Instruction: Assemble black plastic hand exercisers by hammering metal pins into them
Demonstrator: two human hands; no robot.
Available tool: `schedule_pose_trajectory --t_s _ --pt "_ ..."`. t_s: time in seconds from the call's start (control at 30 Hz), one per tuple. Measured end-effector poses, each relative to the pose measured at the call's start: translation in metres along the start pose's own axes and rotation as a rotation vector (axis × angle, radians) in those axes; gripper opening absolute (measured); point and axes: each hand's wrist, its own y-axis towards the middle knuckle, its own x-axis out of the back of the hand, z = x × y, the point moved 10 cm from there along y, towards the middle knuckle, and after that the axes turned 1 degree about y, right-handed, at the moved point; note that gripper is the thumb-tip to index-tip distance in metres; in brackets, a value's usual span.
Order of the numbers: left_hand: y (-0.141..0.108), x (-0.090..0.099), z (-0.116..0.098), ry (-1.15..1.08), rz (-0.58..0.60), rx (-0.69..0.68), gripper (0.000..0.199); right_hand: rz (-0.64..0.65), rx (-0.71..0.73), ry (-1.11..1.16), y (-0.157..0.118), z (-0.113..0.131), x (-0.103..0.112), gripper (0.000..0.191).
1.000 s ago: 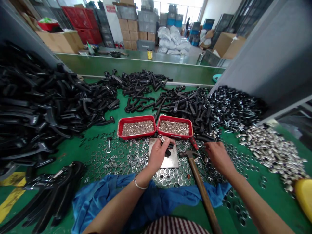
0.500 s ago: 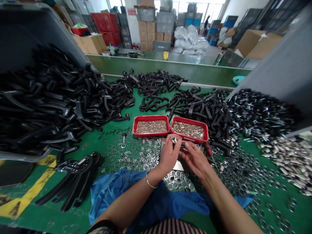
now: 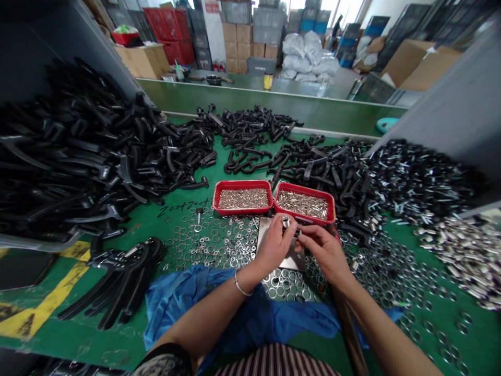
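- Green desk: red trays of pins just ahead of the fingers, black handles heaped left.
- Left hand, right hand clenched on small metal fitting; loose washers remain.

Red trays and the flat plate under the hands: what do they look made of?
The red trays look like glossy moulded plastic, from their smooth rounded rims. The flat plate looks like bare metal, perhaps steel, dull grey.

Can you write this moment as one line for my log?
left hand: holding small metal-and-black part | right hand: pinching same part | below: steel plate
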Motion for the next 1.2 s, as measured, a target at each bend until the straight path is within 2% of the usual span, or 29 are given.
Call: schedule_pose_trajectory --t_s 0.13,0.27,0.33,0.37,0.4,0.43,0.47,0.53,0.57,0.63,0.7,0.8,0.9,0.97,1.07,1.13,1.2 --pt "0.004 0.002 -0.013 0.031 0.038 -0.107 0.018 0.008 -0.072 0.109 0.005 -0.003 -0.005 0.029" --pt "0.003 -0.007 -0.031 0.119 0.166 -0.28 0.016 0.089 -0.272 0.338 -0.004 -0.017 -0.026 0.032" --pt "0.003 -0.01 -0.025 0.144 0.204 -0.242 0.016 0.186 -0.329 0.298 -0.013 -0.019 -0.03 0.038" --pt "0.004 -0.009 -0.019 0.137 0.201 -0.184 0.017 0.238 -0.343 0.209 -0.017 -0.02 -0.026 0.04" --pt "0.006 -0.007 -0.011 0.116 0.187 -0.11 0.019 0.263 -0.338 0.072 -0.019 -0.02 -0.013 0.042" --pt "0.007 -0.004 -0.003 0.086 0.162 -0.033 0.021 0.237 -0.308 -0.112 -0.018 -0.018 0.01 0.043" --pt "0.008 0.001 0.005 0.048 0.126 0.038 0.024 0.159 -0.267 -0.331 -0.014 -0.014 0.043 0.043" --pt "0.011 0.011 0.014 -0.041 0.038 0.138 0.028 -0.203 -0.113 -0.811 -0.003 0.013 0.129 0.036" --pt "0.012 0.016 0.017 -0.08 -0.005 0.168 0.029 -0.392 -0.093 -1.018 -0.001 0.025 0.17 0.031" --pt "0.013 0.021 0.019 -0.132 -0.06 0.209 0.033 -0.531 -0.132 -1.111 0.009 0.028 0.227 0.027" --pt "0.012 0.019 0.02 -0.154 -0.046 0.251 0.036 -0.574 -0.181 -1.128 0.021 0.026 0.261 0.02" --pt "0.009 0.014 0.021 -0.147 0.007 0.31 0.038 -0.601 -0.201 -1.125 0.027 0.033 0.281 0.007" --pt "0.008 0.02 0.03 -0.147 -0.028 0.379 0.044 -0.635 -0.116 -1.117 0.016 0.055 0.268 0.007" --pt "0.008 0.023 0.039 -0.202 -0.066 0.445 0.051 -0.613 -0.02 -1.099 0.005 0.066 0.236 0.012" --pt "0.005 0.018 0.049 -0.275 -0.071 0.546 0.06 -0.441 0.097 -1.019 -0.008 0.063 0.154 0.018" --pt "0.003 0.014 0.051 -0.273 -0.06 0.583 0.064 -0.193 0.204 -0.85 -0.01 0.055 0.085 0.022" --pt "0.003 0.016 0.048 -0.238 -0.082 0.571 0.065 -0.05 0.292 -0.729 -0.014 0.055 0.035 0.022"
